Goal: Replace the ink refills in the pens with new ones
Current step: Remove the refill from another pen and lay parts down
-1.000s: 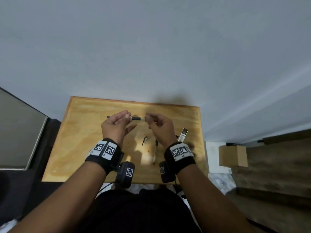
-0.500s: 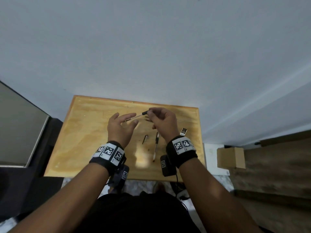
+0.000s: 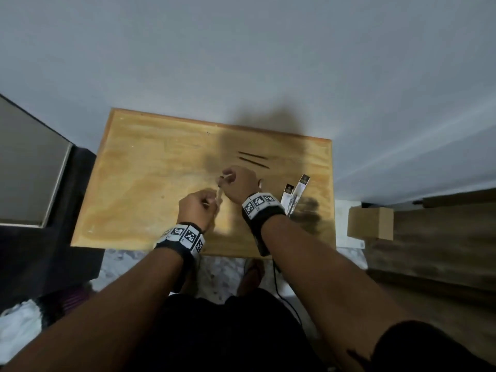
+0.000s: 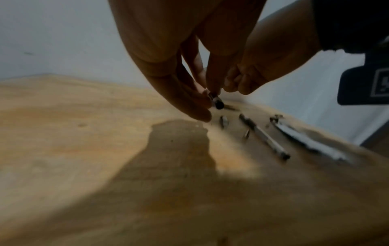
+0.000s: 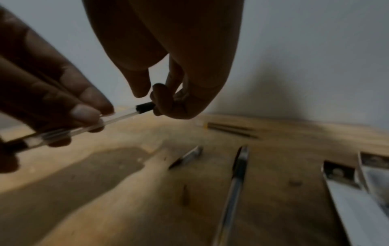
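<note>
Wood fills the middle of the head view: a small table pushed against a pale wall. Going from left to right, the left hand comes first, hovering above the table's centre with its fingers curled round a clear pen barrel. The barrel slants up toward 1 o'clock in the right wrist view and ends in a black cap. At that cap the right hand meets it, thumb and forefinger pinching the black end, the other fingers folded in. The two hands are close together, joined only by the barrel between them.

On the table under the hands lie loose parts, blurred in both wrist views: a short dark tapered piece at about 5 o'clock from the cap, and just right of it a second pen lying flat, pointing away toward 12 o'clock. Beyond the right hand, toward 1 o'clock in the head view, two thin dark refills lie side by side near the table's far edge, apart from everything else.

Farther right, two narrow white packets with dark tops rest near the table's right edge, overlapping each other. Off the table at 3 o'clock a brown cardboard box sits on the floor.
</note>
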